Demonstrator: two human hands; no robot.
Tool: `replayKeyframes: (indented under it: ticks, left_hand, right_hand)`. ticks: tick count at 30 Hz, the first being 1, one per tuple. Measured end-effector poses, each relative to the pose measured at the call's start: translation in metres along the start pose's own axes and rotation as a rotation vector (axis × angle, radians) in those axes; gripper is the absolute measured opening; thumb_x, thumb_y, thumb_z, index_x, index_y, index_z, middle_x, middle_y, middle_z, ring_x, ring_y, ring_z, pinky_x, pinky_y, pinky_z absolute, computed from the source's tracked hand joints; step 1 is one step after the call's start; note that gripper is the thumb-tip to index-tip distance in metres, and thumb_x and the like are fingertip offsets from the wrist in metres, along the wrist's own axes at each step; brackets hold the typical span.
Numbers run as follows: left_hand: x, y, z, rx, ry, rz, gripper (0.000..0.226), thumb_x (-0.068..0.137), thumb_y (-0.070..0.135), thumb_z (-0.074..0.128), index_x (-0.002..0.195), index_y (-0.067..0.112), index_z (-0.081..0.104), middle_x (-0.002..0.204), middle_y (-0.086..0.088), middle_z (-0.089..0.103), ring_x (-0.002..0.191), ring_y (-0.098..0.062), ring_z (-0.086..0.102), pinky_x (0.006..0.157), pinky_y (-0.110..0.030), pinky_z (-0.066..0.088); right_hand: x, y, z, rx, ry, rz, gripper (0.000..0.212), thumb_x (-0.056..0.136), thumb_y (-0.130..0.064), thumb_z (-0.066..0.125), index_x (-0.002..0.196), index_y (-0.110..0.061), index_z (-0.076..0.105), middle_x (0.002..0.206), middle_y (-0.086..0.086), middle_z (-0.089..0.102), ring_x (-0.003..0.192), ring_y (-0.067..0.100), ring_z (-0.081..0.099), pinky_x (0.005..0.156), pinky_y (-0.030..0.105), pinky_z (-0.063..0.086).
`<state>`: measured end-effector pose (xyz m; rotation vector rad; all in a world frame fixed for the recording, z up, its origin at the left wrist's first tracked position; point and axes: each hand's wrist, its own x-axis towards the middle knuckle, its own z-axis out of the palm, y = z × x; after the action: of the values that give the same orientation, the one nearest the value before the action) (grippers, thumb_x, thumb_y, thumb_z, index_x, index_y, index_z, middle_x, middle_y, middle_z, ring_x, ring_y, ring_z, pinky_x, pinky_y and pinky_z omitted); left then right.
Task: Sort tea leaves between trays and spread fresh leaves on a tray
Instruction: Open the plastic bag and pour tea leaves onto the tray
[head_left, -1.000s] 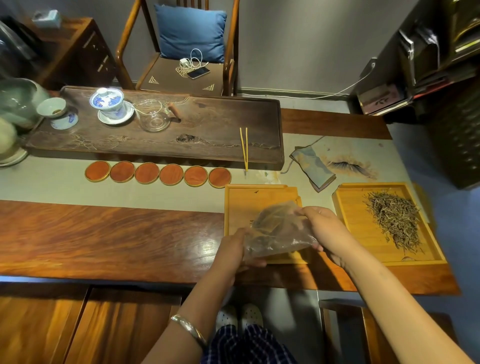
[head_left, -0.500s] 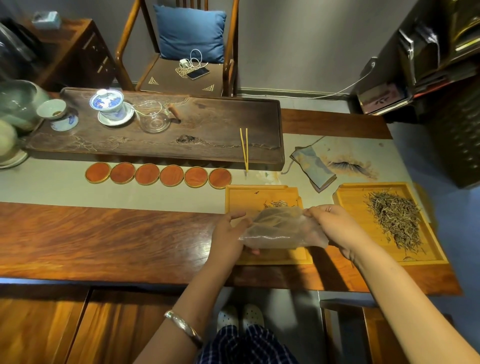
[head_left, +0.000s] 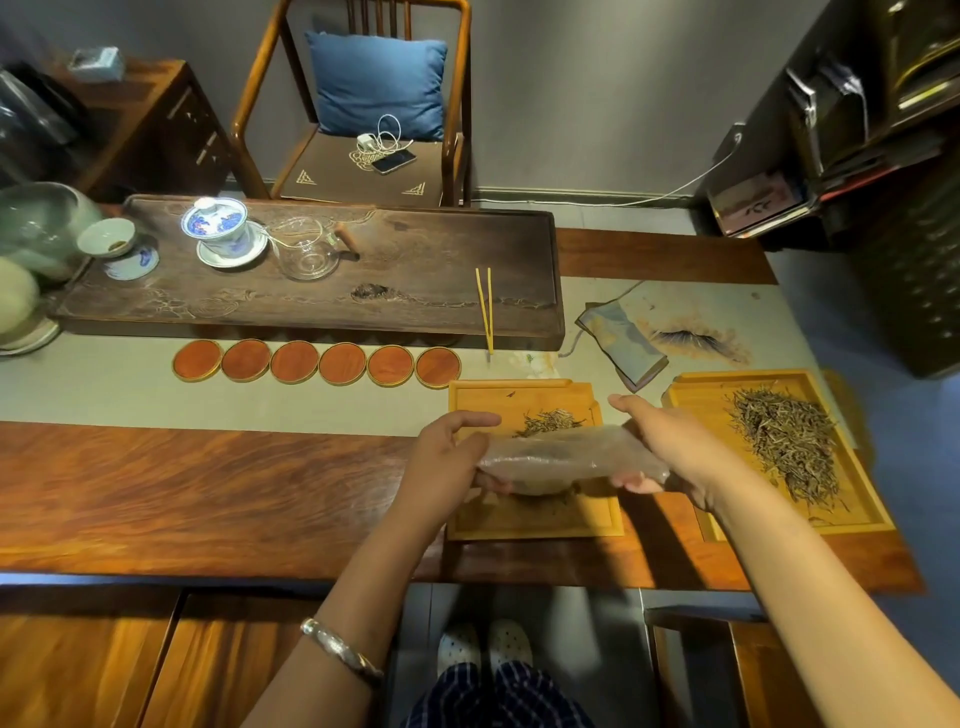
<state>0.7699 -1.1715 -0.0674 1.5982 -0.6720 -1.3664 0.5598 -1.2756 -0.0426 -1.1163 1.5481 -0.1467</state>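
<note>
A clear plastic bag (head_left: 561, 457) is stretched sideways between my left hand (head_left: 452, 462), which grips its left end, and my right hand (head_left: 660, 447), which grips its right end. It hangs just over a light bamboo tray (head_left: 524, 514). A small heap of tea leaves (head_left: 550, 420) lies on that tray's far half, and a few strands show under the bag. A second bamboo tray (head_left: 862, 514) to the right holds a large pile of dry tea leaves (head_left: 784, 441).
A dark wooden tea tray (head_left: 415, 270) at the back carries a lidded cup (head_left: 215, 226), a glass pitcher (head_left: 306, 254) and yellow tongs (head_left: 485, 306). Several round orange coasters (head_left: 317, 362) line up before it. A folded cloth (head_left: 623, 343) lies between the trays' far ends.
The bag has gone from bunched and tilted to stretched flat between my hands. A small heap of tea leaves has appeared on the near tray.
</note>
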Motion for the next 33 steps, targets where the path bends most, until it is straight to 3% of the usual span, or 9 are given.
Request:
replayKeyframes:
  ticks: [2,5,7,10,13,19,23,29,33]
  left_hand:
    - [-0.003,-0.006,-0.001,0.030,-0.019,0.017,0.024,0.094,0.006,0.049,0.106,0.017,0.067,0.096,-0.010,0.070,0.061,-0.025,0.069,0.078,-0.053,0.055]
    - [-0.005,-0.018,-0.003,0.161,-0.027,0.087,0.023,0.091,0.010,0.055,0.106,0.022,0.068,0.054,0.018,0.060,0.053,0.000,0.054,0.060,-0.017,0.050]
    - [-0.005,-0.024,-0.005,0.182,-0.020,0.092,0.023,0.090,0.010,0.057,0.106,0.023,0.067,0.043,0.018,0.050,0.045,0.002,0.044,0.049,-0.009,0.039]
    - [-0.004,-0.028,-0.006,0.166,0.013,0.089,0.016,0.091,0.017,0.058,0.102,0.023,0.069,0.064,0.017,0.065,0.062,0.001,0.058,0.062,-0.013,0.046]
    - [0.001,-0.029,-0.007,0.160,0.055,0.034,0.011,0.088,0.024,0.063,0.094,0.022,0.073,0.100,0.009,0.071,0.096,-0.012,0.065,0.085,-0.034,0.052]
    - [0.003,-0.032,-0.014,0.165,0.022,0.006,0.012,0.080,0.008,0.073,0.086,0.018,0.075,0.062,0.003,0.072,0.071,-0.015,0.070,0.068,-0.019,0.054]
    - [-0.002,-0.032,-0.017,0.114,0.071,0.083,0.018,0.079,0.003,0.074,0.090,0.017,0.075,0.059,-0.001,0.068,0.065,-0.014,0.068,0.083,-0.033,0.055]
    - [-0.012,-0.019,-0.020,0.006,0.087,0.243,0.023,0.077,0.001,0.076,0.092,0.019,0.075,0.062,0.003,0.068,0.071,-0.009,0.069,0.083,-0.021,0.054]
    - [-0.019,-0.007,-0.021,-0.046,0.068,0.317,0.022,0.078,0.004,0.076,0.089,0.024,0.076,0.069,-0.009,0.068,0.075,-0.014,0.070,0.078,-0.015,0.052]
  right_hand:
    - [0.005,0.006,0.002,-0.102,-0.029,0.086,0.062,0.090,-0.060,0.044,0.098,-0.001,0.060,0.083,0.017,0.071,0.071,0.030,0.069,0.060,0.033,0.056]
    - [0.011,0.017,0.007,-0.161,-0.025,0.124,0.064,0.086,-0.064,0.047,0.104,-0.005,0.063,0.093,0.014,0.070,0.088,0.032,0.067,0.083,0.043,0.055]
    - [0.013,0.023,0.011,-0.172,-0.010,0.096,0.055,0.084,-0.057,0.058,0.091,-0.004,0.068,0.067,0.005,0.070,0.066,0.019,0.067,0.062,0.031,0.055]
    - [0.015,0.028,0.015,-0.169,0.036,-0.029,0.035,0.088,-0.034,0.063,0.068,-0.005,0.064,0.052,0.001,0.061,0.048,0.012,0.057,0.047,0.020,0.044]
    - [0.014,0.026,0.018,-0.069,0.043,-0.115,0.025,0.089,-0.021,0.062,0.079,0.002,0.068,0.066,0.012,0.060,0.061,0.018,0.056,0.055,0.024,0.044]
    - [0.010,0.021,0.016,-0.019,0.059,-0.185,0.020,0.090,-0.015,0.062,0.077,-0.001,0.069,0.079,0.017,0.068,0.074,0.021,0.061,0.070,0.030,0.048]
    - [0.004,0.019,0.011,-0.025,0.059,-0.233,0.018,0.090,-0.014,0.064,0.073,-0.008,0.067,0.074,0.009,0.068,0.071,0.018,0.060,0.065,0.028,0.045]
    - [-0.005,0.013,0.006,-0.005,0.055,-0.291,0.016,0.089,-0.015,0.065,0.075,-0.011,0.069,0.061,-0.005,0.067,0.056,0.004,0.059,0.059,0.022,0.043]
    - [-0.012,0.009,0.005,0.023,0.064,-0.309,0.012,0.089,-0.013,0.065,0.080,-0.008,0.071,0.073,0.010,0.071,0.065,0.013,0.063,0.067,0.029,0.050]
